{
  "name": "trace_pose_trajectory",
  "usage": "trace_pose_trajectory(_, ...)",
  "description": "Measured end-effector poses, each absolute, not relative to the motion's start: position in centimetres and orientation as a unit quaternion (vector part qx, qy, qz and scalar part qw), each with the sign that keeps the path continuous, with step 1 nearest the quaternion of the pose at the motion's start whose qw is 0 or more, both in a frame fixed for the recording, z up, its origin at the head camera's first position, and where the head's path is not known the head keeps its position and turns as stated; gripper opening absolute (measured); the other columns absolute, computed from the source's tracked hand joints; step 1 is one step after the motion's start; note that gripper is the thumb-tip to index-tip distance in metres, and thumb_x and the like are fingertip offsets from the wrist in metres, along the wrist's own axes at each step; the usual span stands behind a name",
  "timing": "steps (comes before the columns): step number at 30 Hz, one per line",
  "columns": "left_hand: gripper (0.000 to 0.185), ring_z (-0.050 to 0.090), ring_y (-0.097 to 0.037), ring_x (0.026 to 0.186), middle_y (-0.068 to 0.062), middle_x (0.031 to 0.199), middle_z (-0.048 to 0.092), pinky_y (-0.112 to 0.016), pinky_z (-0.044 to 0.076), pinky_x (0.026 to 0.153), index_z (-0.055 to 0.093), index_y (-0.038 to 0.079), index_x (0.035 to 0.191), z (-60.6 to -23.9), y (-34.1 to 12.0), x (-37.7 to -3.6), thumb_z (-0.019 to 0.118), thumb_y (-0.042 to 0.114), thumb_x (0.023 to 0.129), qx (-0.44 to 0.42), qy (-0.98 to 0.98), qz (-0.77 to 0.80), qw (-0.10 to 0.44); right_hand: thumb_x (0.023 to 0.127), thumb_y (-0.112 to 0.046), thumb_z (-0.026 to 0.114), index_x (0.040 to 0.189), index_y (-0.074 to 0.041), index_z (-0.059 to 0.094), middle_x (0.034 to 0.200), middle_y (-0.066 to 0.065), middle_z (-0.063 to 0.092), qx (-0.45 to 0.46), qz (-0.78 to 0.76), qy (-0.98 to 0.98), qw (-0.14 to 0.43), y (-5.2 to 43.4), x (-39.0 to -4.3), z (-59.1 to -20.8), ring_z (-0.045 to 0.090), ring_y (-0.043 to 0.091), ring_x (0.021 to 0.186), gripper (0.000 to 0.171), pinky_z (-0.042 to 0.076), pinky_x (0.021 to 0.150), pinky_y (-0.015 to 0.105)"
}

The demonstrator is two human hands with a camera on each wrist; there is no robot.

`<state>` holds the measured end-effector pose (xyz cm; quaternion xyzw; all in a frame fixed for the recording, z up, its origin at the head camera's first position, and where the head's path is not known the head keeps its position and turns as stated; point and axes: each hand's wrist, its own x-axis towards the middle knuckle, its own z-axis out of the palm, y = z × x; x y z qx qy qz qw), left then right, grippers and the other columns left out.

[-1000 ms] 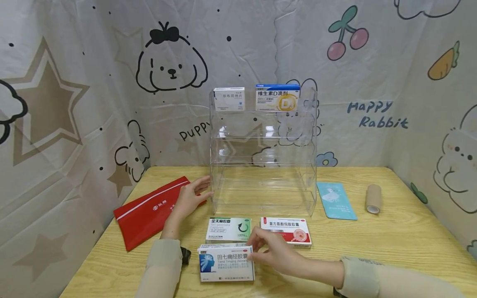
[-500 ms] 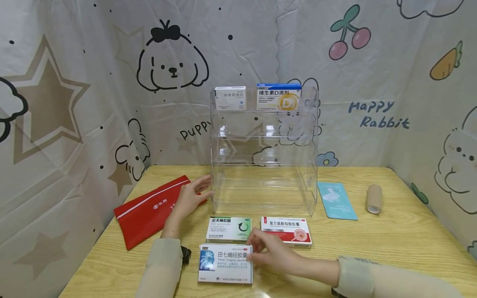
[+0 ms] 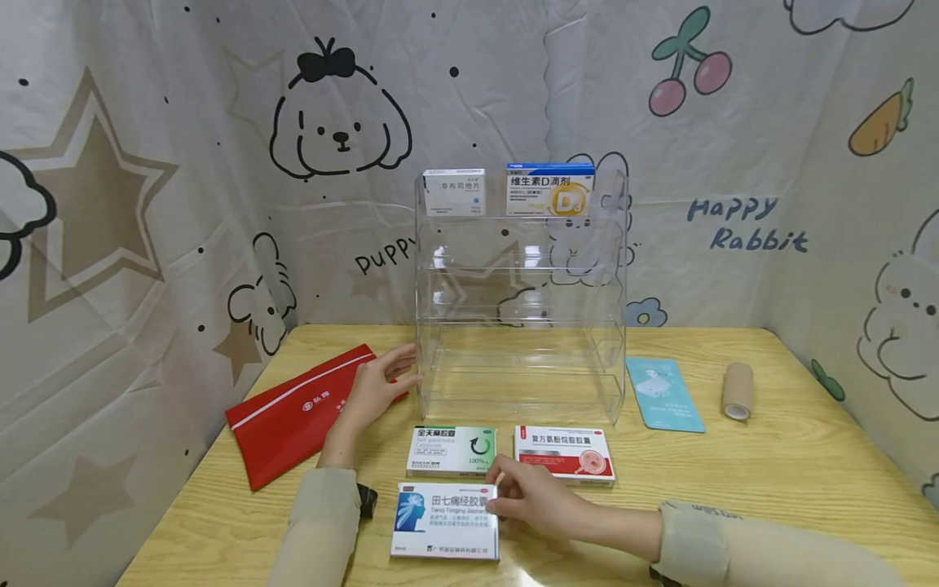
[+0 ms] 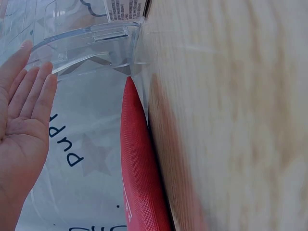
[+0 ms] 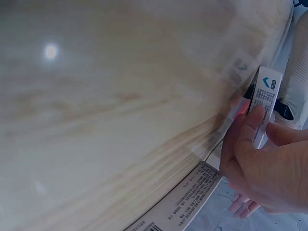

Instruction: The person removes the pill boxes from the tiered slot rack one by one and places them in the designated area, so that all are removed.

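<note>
The right hand [image 3: 531, 499] grips the right end of the blue-and-white medicine box [image 3: 445, 521], thumb and fingers curled round its edge. The box lies flat at the front of the table [image 3: 770, 473], nearest the person. Just behind it lie the green-and-white box [image 3: 451, 451] and, to its right, the red-and-white box [image 3: 563, 452]. The left hand [image 3: 376, 387] rests with straight fingers against the left wall of the clear acrylic rack [image 3: 519, 302], holding nothing. The red pouch [image 3: 293, 416] lies under and beside that hand. Two boxes stand on the rack's top shelf: a white box [image 3: 454, 192] and a blue-and-yellow box [image 3: 549, 189]. A light-blue card [image 3: 663, 394] and a tan roll [image 3: 737, 390] lie right of the rack.
</note>
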<state>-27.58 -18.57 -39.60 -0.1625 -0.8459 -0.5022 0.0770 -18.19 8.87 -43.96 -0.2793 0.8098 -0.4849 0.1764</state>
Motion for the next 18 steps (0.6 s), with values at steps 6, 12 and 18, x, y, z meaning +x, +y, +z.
trace_pose_trajectory(6,0.053,0.058,-0.042,0.124,-0.030,0.134,0.057,-0.050,0.050,0.103,0.049,-0.009,0.137,-39.8,-18.6,-27.8,0.068,0.000,0.088,-0.161,-0.849,-0.498,0.074,0.091,-0.014,0.068,0.101,-0.006,0.057,0.074,0.010,0.065,-0.286,-0.466,0.818,0.178,8.8,-18.3,-44.2,0.055,0.003,0.056,0.017,0.051,0.050,0.017)
trace_pose_trajectory(12,0.055,0.058,-0.040,0.124,-0.028,0.135,0.058,-0.047,0.051,0.103,0.050,-0.005,0.139,-41.9,-19.1,-29.5,0.069,0.002,0.088,-0.158,-0.849,-0.498,0.084,0.091,-0.014,0.069,0.097,-0.006,0.058,0.068,0.006,0.063,-0.306,-0.450,0.825,0.154,8.7,-18.2,-44.3,0.050,-0.002,0.053,0.015,0.045,0.049,0.013)
trace_pose_trajectory(18,0.055,0.060,-0.035,0.124,-0.022,0.135,0.060,-0.041,0.053,0.102,0.053,0.001,0.138,-42.6,-19.6,-30.0,0.072,0.008,0.087,-0.157,-0.848,-0.500,0.082,0.091,-0.010,0.067,0.092,-0.007,0.058,0.066,0.003,0.059,-0.321,-0.426,0.836,0.133,8.5,-18.2,-44.4,0.049,-0.004,0.056,0.010,0.046,0.052,0.013)
